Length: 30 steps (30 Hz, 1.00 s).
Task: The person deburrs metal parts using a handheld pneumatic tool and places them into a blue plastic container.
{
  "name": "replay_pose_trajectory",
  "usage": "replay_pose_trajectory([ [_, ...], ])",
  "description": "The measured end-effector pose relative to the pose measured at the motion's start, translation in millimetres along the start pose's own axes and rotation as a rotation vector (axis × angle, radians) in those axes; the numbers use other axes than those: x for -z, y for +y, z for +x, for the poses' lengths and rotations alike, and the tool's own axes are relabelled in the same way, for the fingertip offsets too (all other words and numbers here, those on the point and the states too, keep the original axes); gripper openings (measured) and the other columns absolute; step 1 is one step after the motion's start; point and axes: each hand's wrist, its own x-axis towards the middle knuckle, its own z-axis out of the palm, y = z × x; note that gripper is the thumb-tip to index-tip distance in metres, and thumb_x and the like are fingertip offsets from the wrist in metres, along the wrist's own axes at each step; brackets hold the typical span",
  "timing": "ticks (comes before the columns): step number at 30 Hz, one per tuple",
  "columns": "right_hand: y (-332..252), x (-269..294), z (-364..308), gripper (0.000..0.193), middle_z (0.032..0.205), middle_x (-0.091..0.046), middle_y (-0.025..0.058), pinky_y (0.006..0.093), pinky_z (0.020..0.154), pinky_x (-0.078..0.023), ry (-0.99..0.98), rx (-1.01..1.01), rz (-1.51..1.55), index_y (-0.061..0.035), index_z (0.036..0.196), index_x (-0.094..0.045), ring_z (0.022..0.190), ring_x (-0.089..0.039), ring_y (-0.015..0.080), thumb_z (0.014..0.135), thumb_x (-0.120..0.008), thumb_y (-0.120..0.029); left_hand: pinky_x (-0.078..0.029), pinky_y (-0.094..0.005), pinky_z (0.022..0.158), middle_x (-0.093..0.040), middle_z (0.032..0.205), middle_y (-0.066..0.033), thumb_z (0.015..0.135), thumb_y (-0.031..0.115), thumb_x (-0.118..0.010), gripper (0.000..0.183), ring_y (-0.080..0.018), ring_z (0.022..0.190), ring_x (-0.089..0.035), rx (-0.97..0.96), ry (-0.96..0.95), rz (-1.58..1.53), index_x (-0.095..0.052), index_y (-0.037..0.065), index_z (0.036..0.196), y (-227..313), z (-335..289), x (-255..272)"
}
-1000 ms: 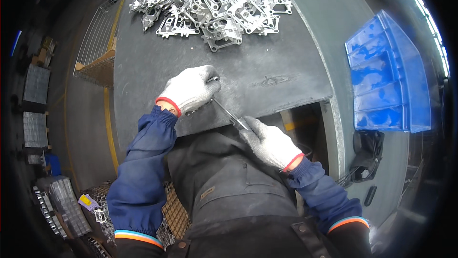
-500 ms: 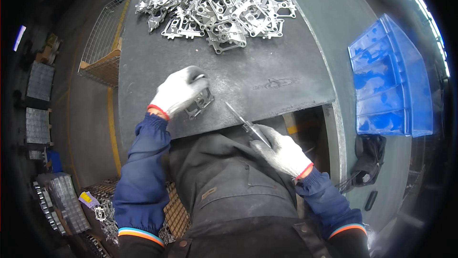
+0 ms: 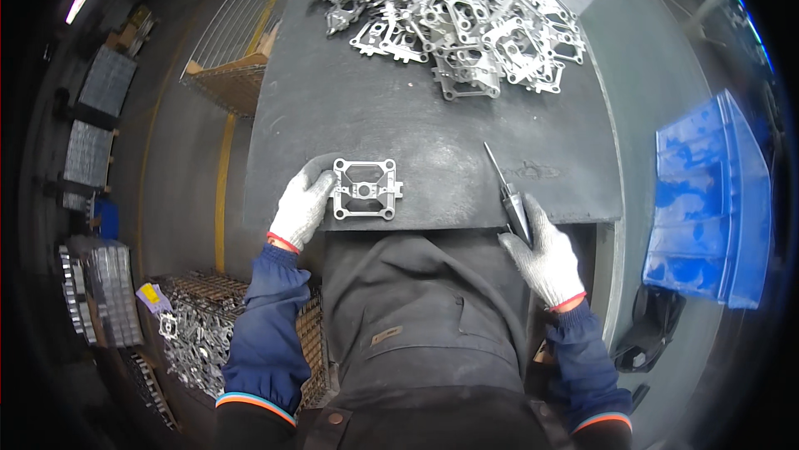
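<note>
Metal frame [image 3: 372, 192] at the near edge of the grey worktable [image 3: 433, 134]: we grip its left side in our left hand [image 3: 300, 205], our right hand [image 3: 547, 260] gripping a slender tool [image 3: 516, 214].

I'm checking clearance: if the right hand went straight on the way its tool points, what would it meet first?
Likely the heap of metal frames, reached first by the slim tool in the right hand. Its height above the tabletop is unclear, so it might touch that sooner.
</note>
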Motion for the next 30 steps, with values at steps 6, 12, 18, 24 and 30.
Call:
replay_pose_trajectory([
  [6,-18,19,59,0.074,0.108,-0.072,0.0232,0.0496,0.089,-0.057,-0.182,0.214,-0.368,-0.0098,0.152,-0.052,0.102,-0.071,0.0423,0.087,-0.081,-0.028,-0.054,-0.0314,0.099,-0.07,0.126,-0.0118,0.106,0.013,-0.057,0.039,-0.0175,0.114,-0.067,0.031,-0.009,-0.271,-0.06,-0.003,0.142,-13,-14,-4],
  [12,-36,0,53,0.072,0.122,-0.072,0.0273,0.0475,0.096,-0.057,-0.284,0.124,-0.095,-0.0039,0.151,-0.051,0.113,-0.07,0.0448,0.093,-0.076,-0.039,-0.053,-0.027,0.098,-0.071,0.125,-0.0113,0.104,0.008,-0.057,0.041,-0.0147,0.115,-0.066,-0.063,0.063,-0.15,-0.06,0.0,0.145,-31,-23,-10],
  [18,-27,-19,36,0.081,0.132,-0.068,0.0275,0.048,0.101,-0.054,-0.289,0.041,-0.115,-0.0033,0.154,-0.049,0.122,-0.067,0.0446,0.093,-0.075,-0.05,-0.061,-0.0301,0.085,-0.07,0.121,-0.0114,0.105,0.007,-0.055,0.042,-0.0156,0.102,-0.07,-0.051,0.038,-0.352,-0.057,0.004,0.147,-27,-27,-12],
  [24,-24,-23,37,0.082,0.134,-0.068,0.0268,0.048,0.102,-0.054,-0.296,0.03,-0.097,-0.0043,0.154,-0.048,0.123,-0.066,0.0447,0.093,-0.075,-0.051,-0.064,-0.0388,0.086,-0.067,0.122,-0.014,0.106,0.013,-0.064,0.053,-0.0234,0.103,-0.072,-0.081,-0.014,-0.718,-0.045,0.001,0.153,-52,-22,1],
  [30,-37,-29,34,0.074,0.12,-0.075,0.0196,0.0423,0.098,-0.056,-0.306,-0.083,0.123,-0.0029,0.144,-0.058,0.115,-0.072,0.0354,0.089,-0.083,-0.046,-0.065,-0.0423,0.081,-0.066,0.117,-0.0114,0.108,0.011,-0.058,0.045,-0.0251,0.102,-0.072,-0.096,-0.01,-0.816,-0.047,0.004,0.151,-46,-28,-19],
])
